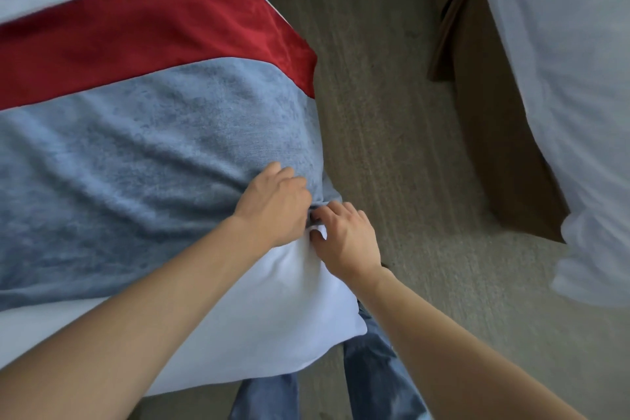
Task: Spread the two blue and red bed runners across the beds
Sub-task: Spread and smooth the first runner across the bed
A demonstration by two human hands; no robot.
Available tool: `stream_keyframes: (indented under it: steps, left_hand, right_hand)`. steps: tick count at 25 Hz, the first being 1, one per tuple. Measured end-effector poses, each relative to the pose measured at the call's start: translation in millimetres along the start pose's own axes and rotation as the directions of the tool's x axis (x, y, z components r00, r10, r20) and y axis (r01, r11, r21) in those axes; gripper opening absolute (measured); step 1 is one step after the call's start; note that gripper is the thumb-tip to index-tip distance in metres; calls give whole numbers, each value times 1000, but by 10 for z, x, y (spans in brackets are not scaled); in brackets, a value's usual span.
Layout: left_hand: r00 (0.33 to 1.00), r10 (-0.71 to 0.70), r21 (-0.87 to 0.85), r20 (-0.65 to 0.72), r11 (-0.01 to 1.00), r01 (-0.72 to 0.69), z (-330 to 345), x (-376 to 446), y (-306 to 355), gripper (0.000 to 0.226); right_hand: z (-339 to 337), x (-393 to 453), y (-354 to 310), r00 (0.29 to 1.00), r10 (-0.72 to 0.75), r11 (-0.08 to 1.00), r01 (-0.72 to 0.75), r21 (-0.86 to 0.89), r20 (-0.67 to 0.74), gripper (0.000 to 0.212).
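Curled fingers of the left hand (276, 204) and right hand (344, 235) pinch the runner (153, 147) where it meets the white sheet (272, 300) at the bed's right edge; the blue-and-red runner stretches leftward across the bed, near its corner.

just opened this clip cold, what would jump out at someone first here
The red and blue bed runner lies across the near bed on the left, its red band the brightest thing in view. At the bed's edge, the left hand and right hand meet at the runner's blue corner, fingers curled on the fabric. A second bed at right shows no runner.
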State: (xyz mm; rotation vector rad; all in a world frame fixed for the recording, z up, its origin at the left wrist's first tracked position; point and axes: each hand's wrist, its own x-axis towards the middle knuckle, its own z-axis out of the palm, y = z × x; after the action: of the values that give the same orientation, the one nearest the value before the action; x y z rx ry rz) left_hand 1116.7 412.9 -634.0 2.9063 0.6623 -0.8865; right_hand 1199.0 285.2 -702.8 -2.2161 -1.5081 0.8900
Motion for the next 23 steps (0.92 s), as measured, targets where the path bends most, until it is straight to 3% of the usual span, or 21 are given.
stream_keyframes:
  steps: [5,10,15,19,23]
  left_hand:
    - [996,30,177,79,983,-44,-66,-8,117,24]
    - [996,-21,198,82,980,5,-68,95,347,18]
    - [998,52,132,-28,990,-48,-106,-62,327,18]
    - [975,15,84,-220,996,3,10,-489,174,34]
    - [956,-15,-59,-292,998,-2,280,-885,120,21]
  right_hand:
    - [70,50,-66,990,29,999,-32,-23,-136,12]
    - [-78,-89,65,977,-9,1000,6,-15,-214,17]
    - [-171,-144,163,975,-121,988,99,-120,-189,10]
    - [-166,-253,191,975,-153,976,124,-177,-163,8]
    - [-130,-403,174,974,-176,965,142,-221,-143,5]
